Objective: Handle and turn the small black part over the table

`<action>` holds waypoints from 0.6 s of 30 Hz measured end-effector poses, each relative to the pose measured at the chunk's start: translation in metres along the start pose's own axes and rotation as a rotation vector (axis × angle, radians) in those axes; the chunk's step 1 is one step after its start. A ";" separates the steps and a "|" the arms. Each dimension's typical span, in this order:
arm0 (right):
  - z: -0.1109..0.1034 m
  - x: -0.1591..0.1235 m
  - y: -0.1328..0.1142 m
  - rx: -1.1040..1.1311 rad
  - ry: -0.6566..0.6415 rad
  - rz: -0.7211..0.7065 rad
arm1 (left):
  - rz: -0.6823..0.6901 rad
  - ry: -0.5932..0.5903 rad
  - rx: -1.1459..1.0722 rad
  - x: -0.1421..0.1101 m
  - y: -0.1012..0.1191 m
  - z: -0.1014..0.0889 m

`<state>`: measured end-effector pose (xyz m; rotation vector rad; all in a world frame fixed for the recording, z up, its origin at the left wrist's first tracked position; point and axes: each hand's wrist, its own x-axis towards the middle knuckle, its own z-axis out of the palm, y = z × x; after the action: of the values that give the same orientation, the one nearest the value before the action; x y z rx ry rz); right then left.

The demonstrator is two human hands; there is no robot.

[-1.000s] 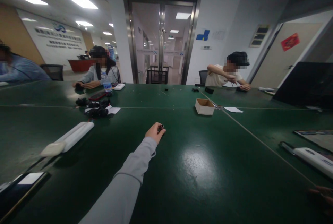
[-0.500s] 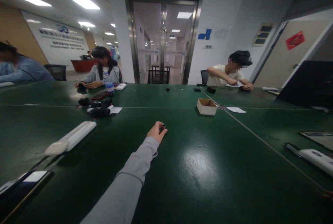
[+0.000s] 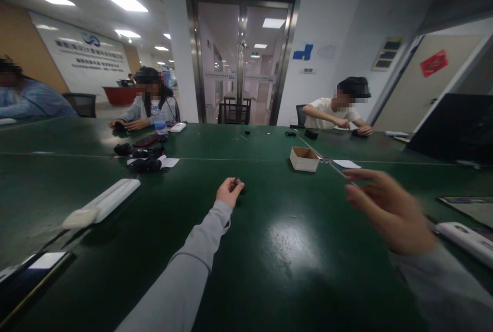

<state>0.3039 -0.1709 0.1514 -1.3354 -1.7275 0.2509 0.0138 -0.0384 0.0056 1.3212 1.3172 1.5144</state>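
Note:
My left hand (image 3: 228,192) reaches far out over the dark green table (image 3: 292,250), fingers curled round a small dark cylindrical part (image 3: 238,183) at its fingertips. My right hand (image 3: 387,208) is raised at the right, blurred by motion, with its fingers stretched forward and apart and nothing visible in them. A small open cardboard box (image 3: 304,159) stands beyond both hands, closer to the right one.
A white power strip (image 3: 103,202) and a phone (image 3: 36,265) lie at the left. Black parts and white paper (image 3: 144,161) sit further back. A white device (image 3: 468,237) and a dark laptop (image 3: 454,126) are at the right. Three people sit at the far side.
My right hand has come up into view from the lower right. My left hand stayed in place, still closed on the small part.

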 end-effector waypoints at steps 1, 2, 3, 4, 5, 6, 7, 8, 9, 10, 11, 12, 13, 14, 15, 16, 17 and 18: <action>0.026 0.015 -0.002 0.094 -0.177 0.007 | -0.034 0.013 -0.106 0.002 -0.001 -0.001; 0.054 0.029 -0.003 0.156 -0.331 0.056 | -0.068 0.028 -0.208 0.005 -0.001 -0.003; 0.083 0.041 -0.002 0.187 -0.451 0.103 | -0.099 0.045 -0.301 0.008 -0.002 -0.005; 0.112 0.050 0.000 0.212 -0.543 0.150 | -0.125 0.061 -0.384 0.010 -0.002 -0.007; 0.139 0.057 0.003 0.250 -0.590 0.212 | -0.145 0.074 -0.456 0.012 -0.002 -0.009; 0.165 0.062 0.006 0.314 -0.622 0.288 | -0.159 0.082 -0.516 0.013 -0.001 -0.010; 0.189 0.064 0.010 0.408 -0.640 0.368 | -0.168 0.084 -0.563 0.014 -0.001 -0.011; 0.210 0.065 0.013 0.535 -0.658 0.431 | -0.175 0.080 -0.598 0.014 -0.001 -0.012; 0.228 0.065 0.015 0.678 -0.665 0.482 | -0.178 0.069 -0.626 0.014 -0.001 -0.012; 0.242 0.064 0.017 0.817 -0.656 0.505 | -0.176 0.056 -0.648 0.014 -0.001 -0.012; 0.254 0.063 0.020 0.927 -0.635 0.509 | -0.173 0.042 -0.663 0.013 -0.001 -0.011; 0.263 0.062 0.022 1.002 -0.605 0.506 | -0.172 0.033 -0.669 0.014 -0.002 -0.011; 0.269 0.061 0.024 1.049 -0.567 0.500 | -0.173 0.031 -0.663 0.014 -0.003 -0.010; 0.273 0.061 0.027 1.075 -0.526 0.495 | -0.176 0.034 -0.645 0.015 -0.004 -0.010; 0.275 0.061 0.030 1.091 -0.488 0.494 | -0.180 0.036 -0.615 0.016 -0.006 -0.010; 0.276 0.061 0.033 1.107 -0.460 0.494 | -0.185 0.032 -0.576 0.017 -0.008 -0.010; 0.275 0.061 0.036 1.126 -0.441 0.490 | -0.189 0.015 -0.533 0.019 -0.010 -0.011; 0.275 0.061 0.038 1.145 -0.434 0.485 | -0.189 -0.010 -0.489 0.020 -0.011 -0.012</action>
<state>0.1243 -0.0080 0.0037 -0.7879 -1.1429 1.6185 -0.0036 -0.0194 0.0001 0.8670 0.9493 1.5636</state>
